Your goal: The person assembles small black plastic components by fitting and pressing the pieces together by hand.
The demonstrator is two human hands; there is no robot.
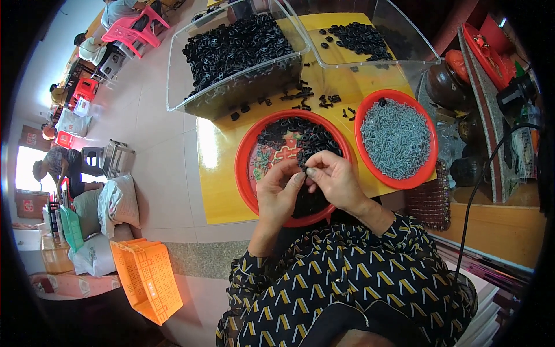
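Over a round red tray (245,191), my left hand (276,196) and my right hand (338,184) meet fingertip to fingertip. Both are closed in a pinch around what looks like a small black plastic part (303,168), mostly covered by the fingers. Loose black oval plastic pieces (324,139) lie in the tray, heaped towards its far and right sides, and the patterned bottom shows at its left. To the right, a red oval tray (359,151) is filled with small silvery screws (396,139), with one black piece lying at their far edge.
A clear plastic bin (176,92) piled with black pieces stands on the yellow table (217,202); another clear bin (425,49) is beside it. Small black parts (300,95) lie scattered between bins and trays. An orange crate (147,280) and sacks (118,202) occupy the left floor. People sit farther off.
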